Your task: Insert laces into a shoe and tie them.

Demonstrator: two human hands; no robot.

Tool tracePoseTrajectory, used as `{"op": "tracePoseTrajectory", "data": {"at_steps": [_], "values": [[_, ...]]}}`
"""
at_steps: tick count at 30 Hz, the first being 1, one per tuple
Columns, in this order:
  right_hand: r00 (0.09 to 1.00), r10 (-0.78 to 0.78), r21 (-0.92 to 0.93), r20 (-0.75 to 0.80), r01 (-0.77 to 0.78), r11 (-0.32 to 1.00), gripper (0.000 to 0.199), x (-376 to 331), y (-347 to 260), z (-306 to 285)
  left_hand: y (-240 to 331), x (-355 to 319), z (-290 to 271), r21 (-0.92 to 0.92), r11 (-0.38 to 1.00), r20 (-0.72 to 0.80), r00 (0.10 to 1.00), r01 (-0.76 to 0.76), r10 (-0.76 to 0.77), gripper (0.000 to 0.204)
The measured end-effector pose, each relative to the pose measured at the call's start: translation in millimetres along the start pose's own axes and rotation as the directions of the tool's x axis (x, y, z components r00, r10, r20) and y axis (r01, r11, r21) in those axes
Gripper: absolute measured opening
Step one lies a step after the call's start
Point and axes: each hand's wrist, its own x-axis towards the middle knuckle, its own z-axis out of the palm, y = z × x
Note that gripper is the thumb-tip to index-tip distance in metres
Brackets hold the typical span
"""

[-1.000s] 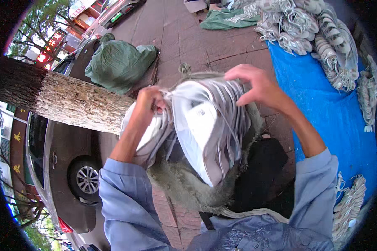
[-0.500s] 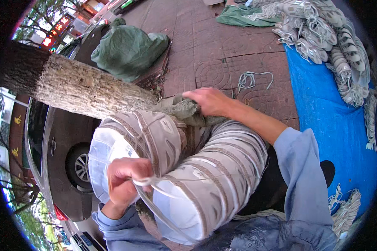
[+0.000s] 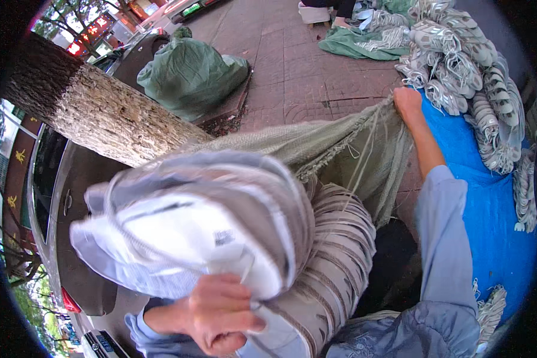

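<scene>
Head view: right hand [image 3: 408, 102] holds olive sack [image 3: 373, 161] beside stacked shoe uppers [image 3: 343, 250].

Tree trunk [image 3: 122, 107] beside dark car [image 3: 80, 176]

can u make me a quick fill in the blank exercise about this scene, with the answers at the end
1. In the picture, the right hand, gripping the edge of the coarse sack, appears ____ (higher/lower) than the left hand.
2. The sheet spread on the ground is coloured ____.
3. The bulging bag beyond the tree trunk is coloured ____.
4. The nearest parked car stands on the person's ____ (left/right) side.

Missing words: higher; blue; green; left
</scene>
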Motion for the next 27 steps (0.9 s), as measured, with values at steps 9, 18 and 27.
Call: {"op": "tracePoseTrajectory", "data": {"at_steps": [9,18,27], "values": [[0.857,-0.515,0.998,0.021,-0.044,-0.032,0.061,-116.3,-47.4,-171.7,-83.2,89.6,29.0,0.128,0.961,-0.199,0.955,0.246,-0.218,0.015],[0.604,-0.774,0.77,0.19,-0.581,-0.264,0.035,-192.2,-39.8,-81.0,-157.3,149.3,105.9,-0.101,0.958,-0.369,0.884,0.269,-0.288,0.014],[0.615,-0.741,0.355,0.269,-0.779,-0.517,0.038,-223.5,-18.5,-3.0,-235.4,170.0,195.5,0.253,0.965,-0.466,0.883,0.067,0.061,0.008]]}}
